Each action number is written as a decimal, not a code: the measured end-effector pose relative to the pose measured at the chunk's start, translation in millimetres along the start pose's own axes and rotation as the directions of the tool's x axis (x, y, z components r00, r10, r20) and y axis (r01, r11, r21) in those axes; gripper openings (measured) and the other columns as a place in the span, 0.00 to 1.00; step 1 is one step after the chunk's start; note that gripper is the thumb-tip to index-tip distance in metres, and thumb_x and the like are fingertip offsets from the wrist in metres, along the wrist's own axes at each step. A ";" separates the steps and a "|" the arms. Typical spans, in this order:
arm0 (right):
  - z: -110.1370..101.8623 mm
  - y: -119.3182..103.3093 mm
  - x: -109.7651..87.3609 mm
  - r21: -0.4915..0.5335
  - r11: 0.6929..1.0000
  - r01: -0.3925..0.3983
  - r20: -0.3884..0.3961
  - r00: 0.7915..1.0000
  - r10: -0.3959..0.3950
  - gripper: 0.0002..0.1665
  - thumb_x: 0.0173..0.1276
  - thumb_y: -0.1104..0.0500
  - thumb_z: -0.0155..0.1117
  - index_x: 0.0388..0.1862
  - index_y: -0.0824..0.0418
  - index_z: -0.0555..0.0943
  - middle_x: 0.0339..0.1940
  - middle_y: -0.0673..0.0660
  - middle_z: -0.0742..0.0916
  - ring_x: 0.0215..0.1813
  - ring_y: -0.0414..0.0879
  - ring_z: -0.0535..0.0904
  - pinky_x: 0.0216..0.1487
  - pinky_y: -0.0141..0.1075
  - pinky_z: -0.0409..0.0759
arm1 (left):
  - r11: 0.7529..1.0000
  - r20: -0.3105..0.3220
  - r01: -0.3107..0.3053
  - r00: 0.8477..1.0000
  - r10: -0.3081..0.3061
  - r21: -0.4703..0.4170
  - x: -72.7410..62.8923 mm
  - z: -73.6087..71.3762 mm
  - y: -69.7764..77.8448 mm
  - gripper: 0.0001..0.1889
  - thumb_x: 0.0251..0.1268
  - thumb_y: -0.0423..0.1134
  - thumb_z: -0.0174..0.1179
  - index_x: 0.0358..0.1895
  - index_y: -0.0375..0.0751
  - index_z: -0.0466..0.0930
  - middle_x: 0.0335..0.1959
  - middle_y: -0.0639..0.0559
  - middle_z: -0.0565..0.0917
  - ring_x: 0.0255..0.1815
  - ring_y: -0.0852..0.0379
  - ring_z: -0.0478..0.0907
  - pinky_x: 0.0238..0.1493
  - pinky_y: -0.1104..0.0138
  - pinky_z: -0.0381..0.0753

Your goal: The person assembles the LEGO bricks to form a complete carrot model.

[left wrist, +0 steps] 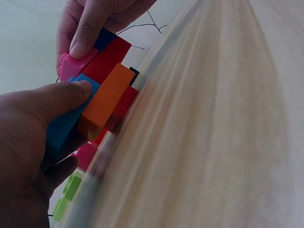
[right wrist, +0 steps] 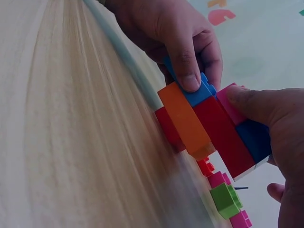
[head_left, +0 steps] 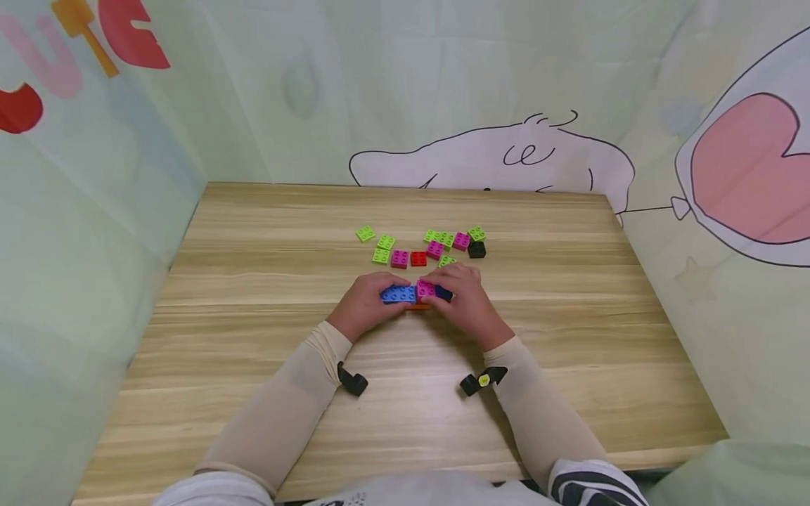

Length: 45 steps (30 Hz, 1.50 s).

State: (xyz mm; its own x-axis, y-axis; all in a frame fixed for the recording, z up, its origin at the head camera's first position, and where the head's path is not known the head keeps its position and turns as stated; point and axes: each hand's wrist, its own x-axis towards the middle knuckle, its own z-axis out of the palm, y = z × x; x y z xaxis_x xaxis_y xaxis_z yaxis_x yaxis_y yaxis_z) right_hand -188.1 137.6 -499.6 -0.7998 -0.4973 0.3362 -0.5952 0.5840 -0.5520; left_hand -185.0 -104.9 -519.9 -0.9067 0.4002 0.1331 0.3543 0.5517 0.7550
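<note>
Between the left hand (head_left: pixel 369 306) and the right hand (head_left: pixel 465 302), we find the brick stack (head_left: pixel 399 294) filling the gap, which bars any straight crossing. Just beyond the hands, loose pieces obstruct us: a magenta brick (head_left: pixel 400 259), a red brick (head_left: pixel 418 258), a lime-green brick (head_left: pixel 446 261) close by the right fingers, and a black brick (head_left: pixel 477 249) farther right. We have bare tabletop (head_left: pixel 418 422) for passing outward of either hand. Nearer than the hands, the space between the forearms is free, though black wrist straps (head_left: pixel 352 380) jut into it.
</note>
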 end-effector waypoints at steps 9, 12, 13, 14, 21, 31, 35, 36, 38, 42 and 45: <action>0.8 3.7 2.9 -0.006 0.999 0.037 -0.006 0.999 -0.037 0.19 0.67 0.55 0.76 0.55 0.57 0.88 0.53 0.53 0.88 0.60 0.50 0.78 0.65 0.51 0.63 | 1.000 -0.016 0.007 1.000 -0.007 -0.013 4.5 -0.9 1.4 0.20 0.60 0.45 0.77 0.55 0.45 0.89 0.52 0.51 0.88 0.54 0.51 0.82 0.60 0.56 0.81; 5.0 3.7 1.1 0.001 1.000 0.021 -0.005 1.000 -0.021 0.19 0.68 0.54 0.76 0.56 0.58 0.88 0.54 0.54 0.88 0.61 0.50 0.78 0.67 0.52 0.61 | 1.000 -0.019 -0.001 1.000 0.001 -0.008 3.9 -0.5 -1.1 0.20 0.60 0.46 0.77 0.55 0.45 0.89 0.52 0.51 0.88 0.54 0.51 0.83 0.60 0.56 0.82; 6.0 3.2 0.6 0.006 1.000 0.012 -0.001 1.000 -0.012 0.19 0.68 0.54 0.75 0.56 0.57 0.88 0.54 0.53 0.88 0.61 0.51 0.78 0.67 0.52 0.61 | 1.000 -0.022 -0.004 1.000 0.004 -0.007 3.2 -0.1 -2.1 0.21 0.60 0.46 0.78 0.55 0.45 0.89 0.52 0.51 0.88 0.54 0.51 0.83 0.60 0.56 0.82; 7.2 3.4 0.4 0.005 1.000 0.001 0.005 1.000 -0.001 0.20 0.68 0.54 0.75 0.57 0.57 0.88 0.54 0.53 0.88 0.61 0.50 0.78 0.68 0.52 0.61 | 1.000 -0.027 -0.003 1.000 0.003 -0.003 2.3 0.6 -3.4 0.21 0.60 0.46 0.78 0.54 0.45 0.89 0.52 0.51 0.88 0.54 0.51 0.83 0.60 0.56 0.82; 8.2 10.4 3.2 0.088 0.995 -0.040 0.031 0.999 0.037 0.20 0.67 0.55 0.76 0.58 0.54 0.87 0.55 0.51 0.88 0.60 0.49 0.80 0.68 0.51 0.69 | 1.000 -0.039 -0.009 0.999 0.008 -0.012 3.2 1.9 -6.6 0.21 0.60 0.46 0.78 0.55 0.47 0.88 0.53 0.50 0.88 0.55 0.51 0.82 0.59 0.55 0.81; 12.6 16.7 -1.6 0.129 0.992 -0.006 0.015 1.000 0.004 0.22 0.69 0.53 0.75 0.59 0.55 0.86 0.57 0.52 0.88 0.62 0.48 0.80 0.68 0.51 0.71 | 0.999 -0.208 0.011 0.978 -0.002 0.043 27.2 -11.0 -24.9 0.19 0.73 0.49 0.65 0.61 0.46 0.85 0.64 0.49 0.83 0.71 0.45 0.71 0.74 0.45 0.66; 12.4 17.2 -2.0 0.131 0.991 -0.005 0.014 1.000 0.003 0.21 0.69 0.53 0.75 0.60 0.54 0.86 0.57 0.51 0.87 0.61 0.47 0.80 0.67 0.50 0.72 | 0.984 -0.187 0.008 0.982 0.026 0.180 47.1 -13.3 -38.8 0.22 0.67 0.47 0.71 0.63 0.49 0.84 0.68 0.53 0.81 0.77 0.46 0.65 0.78 0.44 0.54; 12.3 17.3 -2.2 0.134 0.991 -0.005 0.012 1.000 0.004 0.21 0.69 0.53 0.75 0.59 0.54 0.86 0.57 0.51 0.87 0.61 0.47 0.80 0.66 0.50 0.72 | 0.979 -0.159 0.006 0.987 0.026 0.202 50.9 -13.3 -41.6 0.24 0.66 0.48 0.72 0.64 0.51 0.84 0.69 0.54 0.80 0.78 0.47 0.63 0.80 0.44 0.51; 12.7 17.8 -2.4 0.141 0.990 -0.006 0.013 1.000 0.004 0.21 0.69 0.53 0.75 0.59 0.54 0.86 0.56 0.51 0.88 0.61 0.47 0.80 0.66 0.50 0.73 | 0.973 -0.105 -0.004 0.994 0.029 0.231 56.8 -12.9 -46.0 0.25 0.65 0.49 0.73 0.65 0.53 0.83 0.71 0.57 0.78 0.81 0.49 0.59 0.82 0.45 0.43; 14.5 19.0 -1.8 0.149 0.989 0.004 0.017 1.000 -0.006 0.21 0.69 0.53 0.75 0.59 0.55 0.86 0.56 0.51 0.87 0.61 0.47 0.81 0.67 0.49 0.74 | 0.961 -0.040 -0.003 0.999 0.015 0.276 62.4 -12.6 -49.5 0.23 0.66 0.49 0.72 0.64 0.58 0.84 0.68 0.60 0.81 0.81 0.50 0.58 0.82 0.46 0.36; 15.2 19.6 -2.2 0.153 0.988 0.011 0.013 1.000 -0.013 0.21 0.69 0.53 0.74 0.59 0.56 0.86 0.56 0.52 0.87 0.61 0.47 0.81 0.67 0.49 0.75 | 0.958 -0.042 -0.001 0.999 0.013 0.286 62.7 -12.0 -47.5 0.19 0.66 0.47 0.72 0.60 0.59 0.86 0.61 0.61 0.85 0.79 0.49 0.61 0.82 0.45 0.35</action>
State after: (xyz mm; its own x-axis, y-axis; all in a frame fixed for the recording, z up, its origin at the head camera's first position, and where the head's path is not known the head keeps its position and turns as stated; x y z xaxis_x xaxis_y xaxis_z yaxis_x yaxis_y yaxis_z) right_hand -196.8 140.3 -522.8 -0.7912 -0.5126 0.3336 -0.5847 0.4740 -0.6584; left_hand -261.4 -114.9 -539.7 -0.9107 0.3763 0.1703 0.4057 0.7378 0.5395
